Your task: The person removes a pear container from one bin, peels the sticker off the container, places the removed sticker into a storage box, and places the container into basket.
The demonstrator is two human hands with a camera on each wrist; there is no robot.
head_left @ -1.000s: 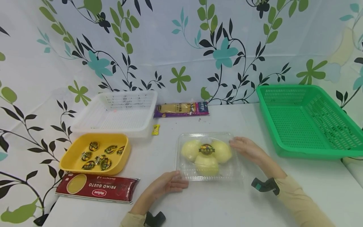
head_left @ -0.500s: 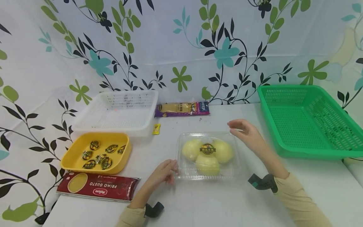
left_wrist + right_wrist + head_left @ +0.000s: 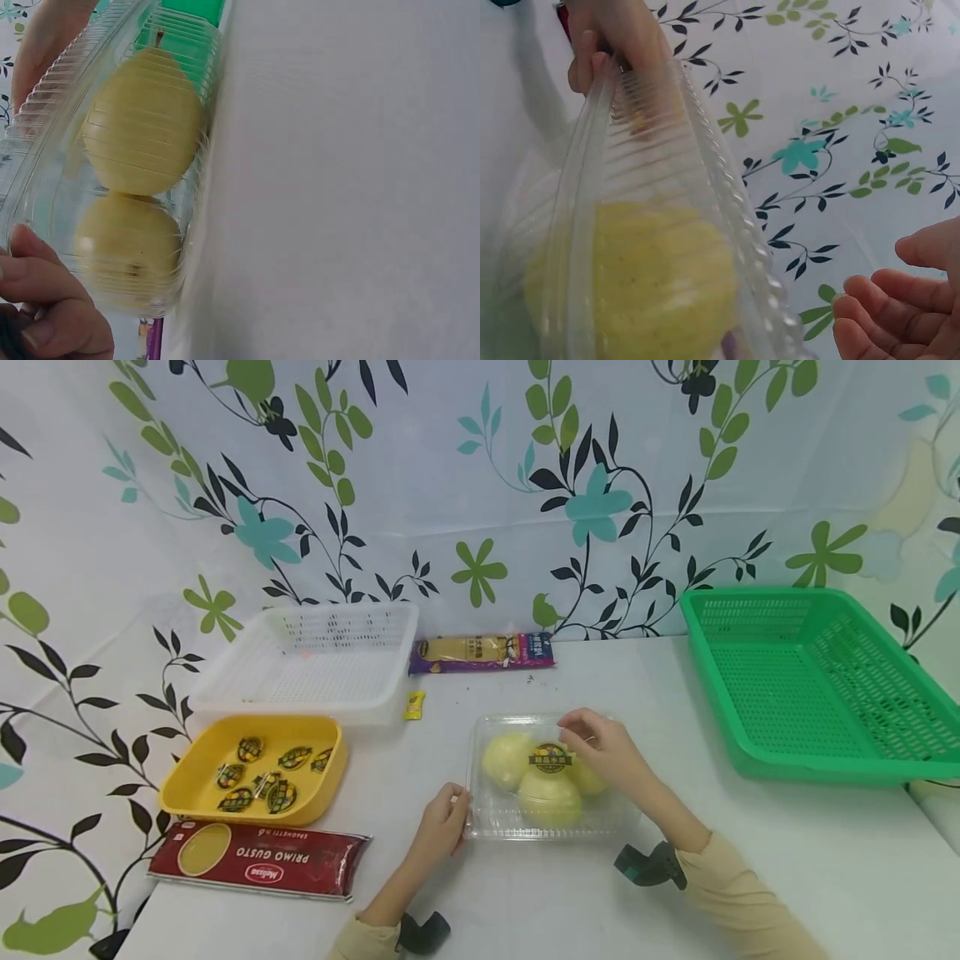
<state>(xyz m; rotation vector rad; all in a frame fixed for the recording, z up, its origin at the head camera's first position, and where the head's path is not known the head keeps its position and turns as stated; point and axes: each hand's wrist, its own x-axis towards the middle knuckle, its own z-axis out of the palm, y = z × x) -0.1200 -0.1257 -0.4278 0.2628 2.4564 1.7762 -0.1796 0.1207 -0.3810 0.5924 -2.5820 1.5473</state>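
Observation:
A clear plastic clamshell box (image 3: 510, 818) with three yellow pears (image 3: 550, 797) inside sits on the white table. A black fruit label (image 3: 550, 757) shows on its lid. My left hand (image 3: 442, 818) pinches the box's left edge; the left wrist view shows the thumb and curled fingers (image 3: 52, 300) at the rim. Over the lid's right half is my right hand (image 3: 607, 752), partly hiding one pear. In the right wrist view its fingers (image 3: 885, 307) are loosely bent, hold nothing and stand apart from the box.
Left stand a white basket (image 3: 300, 706) and a yellow tray (image 3: 333, 777) of labels, with a red spaghetti pack (image 3: 300, 860) in front. A purple pasta pack (image 3: 480, 653) and small yellow packet (image 3: 413, 705) lie behind the box. A green basket (image 3: 817, 768) stands right.
My right hand left the box's right side, lifted, and moved left over the lid. My left hand shifted from the front-left corner to the left edge and now pinches it. The box barely moved.

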